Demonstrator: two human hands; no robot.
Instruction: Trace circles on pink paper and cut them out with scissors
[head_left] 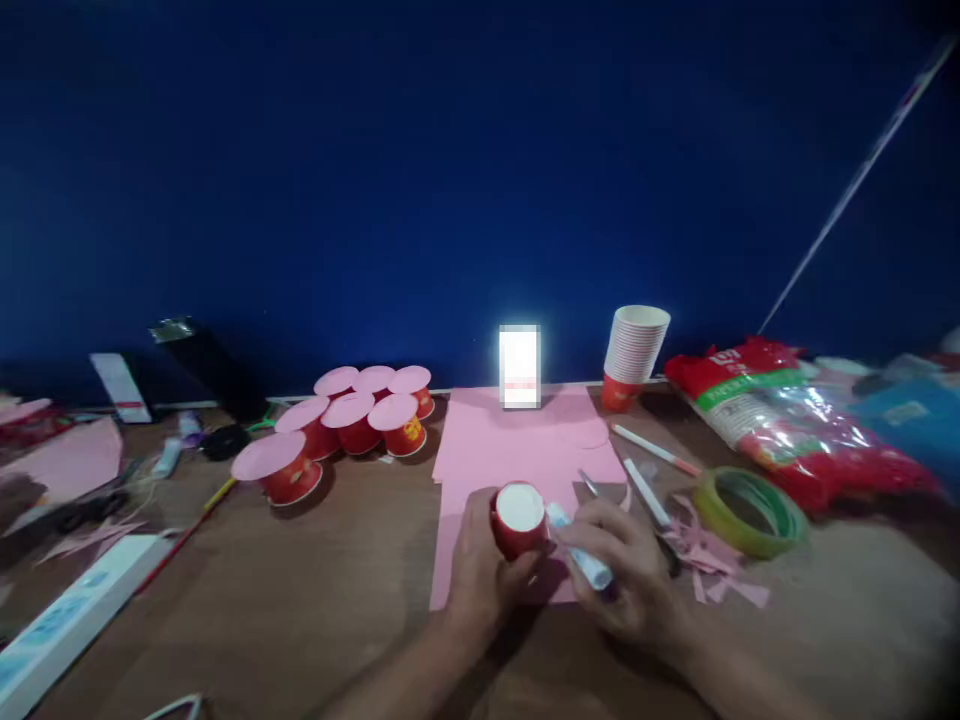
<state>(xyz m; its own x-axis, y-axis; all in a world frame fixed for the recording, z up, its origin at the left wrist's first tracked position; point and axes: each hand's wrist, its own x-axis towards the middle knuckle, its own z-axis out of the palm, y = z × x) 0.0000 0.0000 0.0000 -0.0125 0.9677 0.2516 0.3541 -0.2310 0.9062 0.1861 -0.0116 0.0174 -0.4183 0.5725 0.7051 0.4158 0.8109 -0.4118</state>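
My left hand point(484, 565) is wrapped round a small red paper cup point(517, 541), whose white round end faces up. In my right hand point(626, 565) is a white and blue glue tube point(590, 568), pinched between the fingers with one end close to the cup's rim; whether it touches cannot be made out. Beneath both hands lie sheets of pink paper point(480, 450). Scissors point(589, 484), partly hidden, lie just beyond my right hand.
At the left stand several red cups topped with pink paper discs point(268, 456). A stack of paper cups point(637, 345), a red plastic pack point(787, 420), a tape roll point(750, 512), pens and pink scraps point(712, 560) lie right. A power strip point(82, 600) is front left.
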